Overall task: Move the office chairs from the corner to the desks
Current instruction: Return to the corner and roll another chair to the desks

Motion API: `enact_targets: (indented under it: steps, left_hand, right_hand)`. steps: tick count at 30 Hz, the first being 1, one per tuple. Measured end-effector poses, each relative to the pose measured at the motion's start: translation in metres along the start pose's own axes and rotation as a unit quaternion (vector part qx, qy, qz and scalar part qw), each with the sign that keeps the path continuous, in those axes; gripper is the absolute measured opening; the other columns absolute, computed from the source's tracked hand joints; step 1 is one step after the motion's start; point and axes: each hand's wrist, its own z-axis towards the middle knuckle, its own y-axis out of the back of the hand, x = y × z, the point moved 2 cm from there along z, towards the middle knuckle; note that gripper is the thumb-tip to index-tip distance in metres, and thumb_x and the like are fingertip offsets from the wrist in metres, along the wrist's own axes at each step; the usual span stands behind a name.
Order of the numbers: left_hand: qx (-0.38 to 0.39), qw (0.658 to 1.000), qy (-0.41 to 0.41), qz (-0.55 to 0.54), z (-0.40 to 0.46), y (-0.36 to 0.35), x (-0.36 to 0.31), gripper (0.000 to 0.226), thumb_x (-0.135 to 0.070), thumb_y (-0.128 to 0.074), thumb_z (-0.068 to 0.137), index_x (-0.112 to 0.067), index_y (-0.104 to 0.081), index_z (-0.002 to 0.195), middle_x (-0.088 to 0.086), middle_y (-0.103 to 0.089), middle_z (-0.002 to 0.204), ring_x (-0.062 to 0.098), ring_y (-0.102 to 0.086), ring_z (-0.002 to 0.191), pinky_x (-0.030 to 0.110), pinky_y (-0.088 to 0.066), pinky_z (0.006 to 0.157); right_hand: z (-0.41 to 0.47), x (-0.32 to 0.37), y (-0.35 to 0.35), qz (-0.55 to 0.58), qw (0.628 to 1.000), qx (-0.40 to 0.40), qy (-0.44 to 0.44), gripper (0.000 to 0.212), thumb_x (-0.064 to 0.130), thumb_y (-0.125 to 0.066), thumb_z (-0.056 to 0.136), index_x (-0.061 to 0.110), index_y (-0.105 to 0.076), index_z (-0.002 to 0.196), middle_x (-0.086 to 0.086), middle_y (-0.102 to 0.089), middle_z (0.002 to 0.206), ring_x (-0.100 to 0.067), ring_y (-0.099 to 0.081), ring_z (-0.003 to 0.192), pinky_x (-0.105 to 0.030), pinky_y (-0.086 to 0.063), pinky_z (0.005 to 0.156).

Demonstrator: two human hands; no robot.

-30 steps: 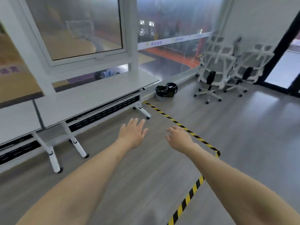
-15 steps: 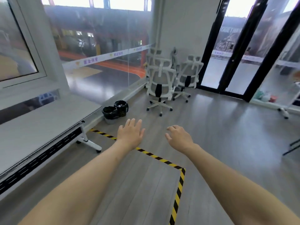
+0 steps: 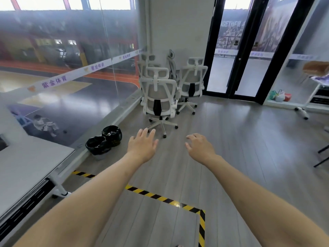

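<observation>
Several white mesh office chairs stand bunched in the far corner by the glass wall. The nearest chair (image 3: 161,97) shows its back to me, a second chair (image 3: 192,82) is behind it to the right, and more are partly hidden behind both. My left hand (image 3: 142,146) and my right hand (image 3: 200,147) reach forward over the floor, both empty with loose fingers, well short of the nearest chair's wheeled base. A white desk (image 3: 26,166) sits at the lower left.
Two bins with black liners (image 3: 105,141) stand by the glass wall between desk and chairs. Black-and-yellow tape (image 3: 160,197) marks the wooden floor. Black-framed glass doors (image 3: 238,50) are at the back right. Another white table leg on castors (image 3: 302,111) and bags lie at right.
The view has swung right and moved closer to the corner, so the chairs look larger and more central. The desk has slid off to the left. Both hands stay outstretched and empty.
</observation>
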Motion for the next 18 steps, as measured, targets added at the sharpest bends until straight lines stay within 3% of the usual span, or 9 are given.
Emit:
enact_targets:
  steps: [10, 18]
  left_hand:
    - [0.008, 0.998, 0.058, -0.028, 0.254, -0.024, 0.036, 0.06, -0.051, -0.024, 0.108, -0.028, -0.014, 0.163, 0.005, -0.017, 0.17, 0.026, -0.011, 0.158, 0.05, -0.028, 0.12]
    - [0.016, 0.996, 0.08, -0.026, 0.441, -0.068, 0.111, 0.057, -0.048, -0.026, 0.108, -0.026, -0.021, 0.16, 0.006, -0.026, 0.165, 0.027, -0.017, 0.156, 0.048, -0.033, 0.113]
  right_hand:
    - [0.279, -0.036, -0.012, 0.033, 0.999, 0.028, 0.018, 0.045, 0.039, -0.045, 0.106, 0.02, -0.049, 0.146, -0.001, -0.045, 0.152, -0.022, -0.036, 0.143, -0.045, -0.043, 0.108]
    - [0.49, -0.038, -0.069, 0.026, 0.998, 0.034, 0.047, 0.042, 0.037, -0.048, 0.104, 0.019, -0.051, 0.143, -0.002, -0.049, 0.148, -0.023, -0.04, 0.14, -0.043, -0.045, 0.105]
